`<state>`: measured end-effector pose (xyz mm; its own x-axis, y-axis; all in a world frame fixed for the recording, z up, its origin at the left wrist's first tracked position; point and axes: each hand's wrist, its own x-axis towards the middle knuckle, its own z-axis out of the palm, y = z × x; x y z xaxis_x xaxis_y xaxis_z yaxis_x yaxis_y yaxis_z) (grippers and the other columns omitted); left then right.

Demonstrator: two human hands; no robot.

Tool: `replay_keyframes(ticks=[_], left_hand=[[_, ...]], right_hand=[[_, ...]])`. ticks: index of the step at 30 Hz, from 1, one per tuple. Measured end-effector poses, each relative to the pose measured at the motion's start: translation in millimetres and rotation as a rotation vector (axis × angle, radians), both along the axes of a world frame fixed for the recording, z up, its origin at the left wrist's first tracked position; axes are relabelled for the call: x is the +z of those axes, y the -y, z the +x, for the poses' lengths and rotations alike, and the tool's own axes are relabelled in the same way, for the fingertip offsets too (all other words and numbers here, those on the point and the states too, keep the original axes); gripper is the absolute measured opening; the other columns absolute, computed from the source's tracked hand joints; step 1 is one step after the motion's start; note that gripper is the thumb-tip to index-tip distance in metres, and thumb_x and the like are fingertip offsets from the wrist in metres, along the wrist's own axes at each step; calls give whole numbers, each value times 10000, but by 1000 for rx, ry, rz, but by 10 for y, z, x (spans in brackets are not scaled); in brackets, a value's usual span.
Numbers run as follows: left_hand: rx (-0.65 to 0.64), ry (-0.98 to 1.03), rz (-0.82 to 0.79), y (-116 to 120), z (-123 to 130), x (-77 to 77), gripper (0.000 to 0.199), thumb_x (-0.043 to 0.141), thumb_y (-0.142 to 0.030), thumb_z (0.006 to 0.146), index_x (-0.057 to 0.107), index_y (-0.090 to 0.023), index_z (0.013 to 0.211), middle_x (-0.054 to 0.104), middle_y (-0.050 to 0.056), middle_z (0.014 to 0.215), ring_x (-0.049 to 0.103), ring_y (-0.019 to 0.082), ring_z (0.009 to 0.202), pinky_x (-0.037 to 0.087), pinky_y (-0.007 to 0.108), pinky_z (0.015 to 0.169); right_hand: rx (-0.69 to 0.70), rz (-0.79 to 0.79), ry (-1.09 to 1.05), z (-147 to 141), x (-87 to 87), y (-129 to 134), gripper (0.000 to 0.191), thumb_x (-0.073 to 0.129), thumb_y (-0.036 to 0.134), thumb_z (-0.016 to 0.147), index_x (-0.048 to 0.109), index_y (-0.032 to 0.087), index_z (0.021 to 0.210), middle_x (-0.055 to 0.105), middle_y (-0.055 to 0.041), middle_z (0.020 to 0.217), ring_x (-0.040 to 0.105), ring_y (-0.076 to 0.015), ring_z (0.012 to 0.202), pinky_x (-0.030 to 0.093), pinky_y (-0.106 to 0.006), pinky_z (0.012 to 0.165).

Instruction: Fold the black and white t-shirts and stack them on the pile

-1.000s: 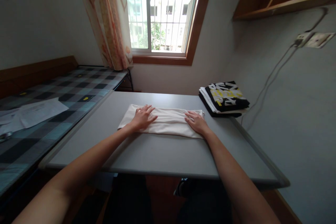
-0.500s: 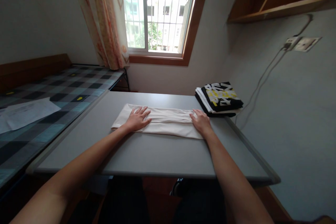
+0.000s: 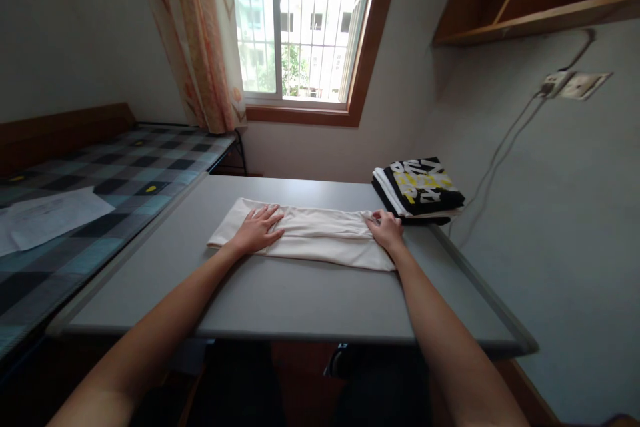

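A long, narrow strip of folded off-white garment (image 3: 320, 240) lies across the grey table, with a crease running along it. My left hand (image 3: 256, 230) rests flat on its left part, fingers spread. At the other end, my right hand (image 3: 387, 230) has its fingers bent and drawn together on the cloth, which wrinkles beside the thumb. The garment's exact kind does not show in this folded state. Just beyond my right hand sits a stack of folded clothes (image 3: 423, 187), black and white, the top one with yellow and white print.
The grey table (image 3: 300, 307) has a raised rim. On the left is a bed with a checked mattress (image 3: 165, 153), papers (image 3: 55, 213) lying on it. A curtain (image 3: 205, 47) hangs beside the barred window. A cord (image 3: 510, 133) runs down the right wall from a socket.
My right hand's fingers have gone from stretched out to bent on the cloth. The garment's right end has shifted slightly toward me and right; my left hand has slid slightly left.
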<state>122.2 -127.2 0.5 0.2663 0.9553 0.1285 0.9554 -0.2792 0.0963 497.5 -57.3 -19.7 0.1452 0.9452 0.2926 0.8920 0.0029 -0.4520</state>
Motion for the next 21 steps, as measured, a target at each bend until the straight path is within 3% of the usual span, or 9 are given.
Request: replay_keyframes(ticks=[3, 6, 8, 13, 15, 18, 21], left_hand=[[-1, 10, 6, 6, -11, -18, 544, 376, -531, 948, 461, -291, 1429, 273, 30, 1586, 236, 249, 1459, 175, 465, 1177], [1, 14, 11, 9, -23, -24, 548, 374, -538, 948, 464, -287, 1426, 275, 28, 1586, 244, 245, 1457, 180, 455, 1177], [2, 18, 11, 11, -26, -21, 550, 373, -543, 947, 465, -287, 1424, 280, 28, 1584, 252, 247, 1454, 183, 458, 1176], [11, 25, 7, 13, -26, -14, 540, 385, -546, 942, 476, -301, 1415, 286, 18, 1582, 250, 249, 1454, 178, 448, 1178], [5, 30, 6, 9, -29, -18, 541, 383, -543, 944, 473, -297, 1417, 285, 21, 1583, 251, 248, 1454, 174, 449, 1179], [-11, 39, 8, 1, -40, -28, 542, 376, -542, 948, 475, -289, 1416, 285, 30, 1582, 251, 248, 1454, 181, 460, 1176], [-23, 47, 20, -7, -50, -40, 540, 380, -546, 945, 495, -280, 1402, 302, 39, 1574, 264, 259, 1449, 199, 468, 1172]], right_hand=[[109, 39, -194, -26, 32, -1, 337, 514, 388, 857, 595, 188, 1115, 680, -118, 935, 629, -272, 872, 488, -411, 816], [95, 14, -476, -57, 106, 36, 484, 631, 364, 774, 553, 145, 1198, 698, -99, 885, 649, -241, 762, 515, -341, 679], [81, -83, -673, -61, 177, 86, 516, 721, 332, 681, 600, 121, 1136, 707, -94, 859, 649, -221, 703, 509, -303, 598], [220, -331, -937, -8, 327, 262, 323, 800, 290, 570, 697, 113, 821, 686, -64, 669, 604, -163, 544, 473, -258, 500], [211, -369, -939, 6, 340, 297, 278, 788, 259, 570, 699, 114, 791, 679, -61, 634, 599, -163, 525, 477, -261, 499], [141, -381, -776, -13, 327, 275, 203, 747, 249, 613, 683, 123, 758, 676, -67, 637, 601, -174, 533, 481, -269, 507], [141, -128, -527, -60, 313, 227, 219, 677, 285, 716, 655, 148, 885, 707, -89, 817, 650, -201, 685, 504, -280, 621]])
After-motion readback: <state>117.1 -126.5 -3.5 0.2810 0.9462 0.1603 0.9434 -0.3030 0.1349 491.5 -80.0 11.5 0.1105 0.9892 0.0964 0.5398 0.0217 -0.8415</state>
